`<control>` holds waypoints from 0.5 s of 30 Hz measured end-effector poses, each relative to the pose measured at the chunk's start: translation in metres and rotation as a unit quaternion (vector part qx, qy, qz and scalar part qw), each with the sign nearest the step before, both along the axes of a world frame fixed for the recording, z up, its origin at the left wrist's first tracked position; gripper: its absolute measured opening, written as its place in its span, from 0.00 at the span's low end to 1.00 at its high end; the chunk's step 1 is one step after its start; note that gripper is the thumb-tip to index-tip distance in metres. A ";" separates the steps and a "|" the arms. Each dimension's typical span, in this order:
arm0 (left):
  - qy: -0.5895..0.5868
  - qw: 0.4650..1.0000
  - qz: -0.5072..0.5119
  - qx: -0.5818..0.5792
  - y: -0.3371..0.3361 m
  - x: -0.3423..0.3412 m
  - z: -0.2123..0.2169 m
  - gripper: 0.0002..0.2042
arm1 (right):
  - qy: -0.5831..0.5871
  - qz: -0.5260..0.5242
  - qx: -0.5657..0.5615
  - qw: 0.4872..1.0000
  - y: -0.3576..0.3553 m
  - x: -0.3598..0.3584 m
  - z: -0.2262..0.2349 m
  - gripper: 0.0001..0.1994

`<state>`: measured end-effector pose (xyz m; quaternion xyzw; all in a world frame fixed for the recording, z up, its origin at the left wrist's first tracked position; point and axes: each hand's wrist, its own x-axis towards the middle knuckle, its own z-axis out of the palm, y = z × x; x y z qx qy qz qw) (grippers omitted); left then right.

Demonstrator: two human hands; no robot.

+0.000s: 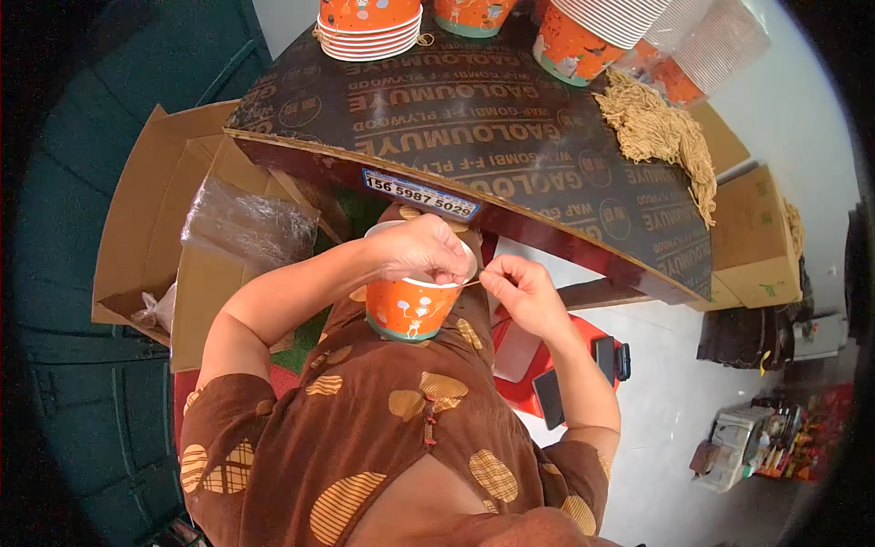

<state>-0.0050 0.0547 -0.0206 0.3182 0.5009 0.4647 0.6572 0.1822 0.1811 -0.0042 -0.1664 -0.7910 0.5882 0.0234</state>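
One orange paper cup (412,308) sits in the lap, just under the left hand (421,248), whose grip is pinched on the cup's rim. The right hand (521,290), beside it, has its grip pinched on one thin string (471,283). Beyond both, the tabletop (474,128) carries three cup stacks (369,25) and one bundle of strings (661,132).
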 end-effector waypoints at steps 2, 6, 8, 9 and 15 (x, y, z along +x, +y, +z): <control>0.005 1.000 -0.005 0.005 0.001 0.000 -0.002 0.05 | 0.017 0.005 0.020 1.000 0.003 -0.001 0.002 0.08; -0.006 1.000 -0.013 0.012 0.002 0.001 -0.003 0.06 | 0.055 -0.012 0.058 0.997 0.005 -0.005 0.003 0.09; -0.007 1.000 -0.010 0.009 0.002 0.001 -0.003 0.06 | 0.067 -0.013 0.064 0.996 0.006 -0.007 0.000 0.08; 0.001 1.000 -0.013 0.012 0.003 0.000 -0.004 0.07 | 0.061 -0.012 0.064 0.996 0.006 -0.008 -0.001 0.08; 0.064 0.997 -0.025 0.029 0.007 0.004 -0.008 0.07 | 0.061 -0.006 0.076 0.995 0.007 -0.027 0.005 0.07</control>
